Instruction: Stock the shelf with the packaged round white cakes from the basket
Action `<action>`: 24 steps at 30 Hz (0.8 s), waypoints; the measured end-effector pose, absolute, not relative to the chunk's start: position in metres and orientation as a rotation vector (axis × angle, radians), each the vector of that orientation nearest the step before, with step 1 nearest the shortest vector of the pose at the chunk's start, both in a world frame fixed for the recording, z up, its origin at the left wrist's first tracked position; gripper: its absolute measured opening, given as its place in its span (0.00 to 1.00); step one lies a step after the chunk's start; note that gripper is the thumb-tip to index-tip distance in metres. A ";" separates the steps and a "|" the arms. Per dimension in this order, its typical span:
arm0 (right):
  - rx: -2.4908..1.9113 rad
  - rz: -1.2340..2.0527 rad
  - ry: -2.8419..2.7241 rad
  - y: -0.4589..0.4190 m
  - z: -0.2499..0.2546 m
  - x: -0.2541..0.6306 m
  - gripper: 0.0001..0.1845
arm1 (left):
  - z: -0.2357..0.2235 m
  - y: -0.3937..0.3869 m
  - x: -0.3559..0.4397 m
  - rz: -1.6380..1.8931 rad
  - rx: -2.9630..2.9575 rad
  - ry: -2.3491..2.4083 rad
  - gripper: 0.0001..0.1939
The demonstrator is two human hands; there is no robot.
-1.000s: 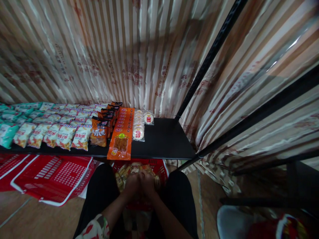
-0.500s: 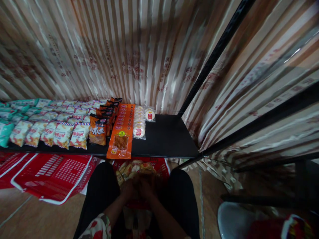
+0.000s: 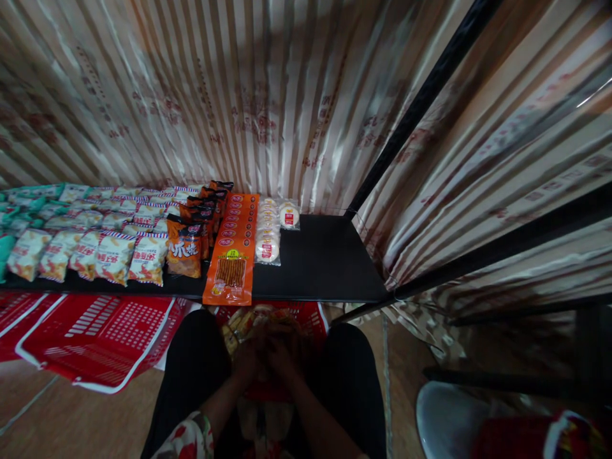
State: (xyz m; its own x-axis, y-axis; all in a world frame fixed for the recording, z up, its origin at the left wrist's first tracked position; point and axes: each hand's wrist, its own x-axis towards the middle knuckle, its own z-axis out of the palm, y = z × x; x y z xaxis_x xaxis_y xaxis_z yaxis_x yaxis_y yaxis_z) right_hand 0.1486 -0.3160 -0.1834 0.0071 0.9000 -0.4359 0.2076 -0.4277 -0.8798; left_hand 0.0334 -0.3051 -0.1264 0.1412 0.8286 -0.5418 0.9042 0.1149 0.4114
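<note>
Between my knees stands a red basket [image 3: 314, 313] with wrapped food packets [image 3: 235, 326] in it. My left hand [image 3: 249, 354] and my right hand [image 3: 281, 354] are close together over these packets, in deep shadow. Their fingers are dark and blurred, so I cannot make out whether they hold a packet. On the black shelf [image 3: 325, 264] ahead lie round white wrapped cakes [image 3: 268, 247], with a single one [image 3: 289, 216] beside the row. Left of them lies a long orange packet of brown sticks [image 3: 231, 264].
Orange-and-black bags [image 3: 184, 250] and rows of white snack bags [image 3: 148, 258] fill the shelf's left part, with green bags beyond. Another red basket [image 3: 115, 338] is on the floor at left. Black frame bars [image 3: 421, 108] and striped curtain [image 3: 296, 95] enclose the shelf; a grey stool [image 3: 444, 421] stands at right.
My hands have shifted slightly within the basket, and their fingers now reach a little farther forward over the packets. The view has shifted slightly; the goods on the shelf are unchanged.
</note>
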 end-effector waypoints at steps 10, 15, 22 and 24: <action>-1.542 1.526 -0.901 -0.312 -0.182 0.146 0.24 | -0.137 -0.306 0.031 -0.093 1.699 1.732 0.23; -1.455 1.600 -0.821 -0.312 -0.177 0.145 0.24 | -0.139 -0.305 0.030 -0.069 1.696 1.721 0.29; -1.398 1.637 -0.796 -0.316 -0.167 0.144 0.21 | -0.134 -0.306 0.031 0.045 1.587 1.747 0.25; -1.387 1.652 -0.784 -0.318 -0.165 0.142 0.21 | -0.131 -0.306 0.031 0.069 1.554 1.744 0.25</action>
State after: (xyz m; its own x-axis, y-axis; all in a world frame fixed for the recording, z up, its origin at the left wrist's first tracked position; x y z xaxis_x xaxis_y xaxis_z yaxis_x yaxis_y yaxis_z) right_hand 0.1419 -0.3175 -0.1652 -0.0557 0.8825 -0.4671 -0.1958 -0.4684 -0.8616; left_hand 0.0310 -0.3057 -0.1310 0.0556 0.8615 -0.5047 0.8187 0.2500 0.5169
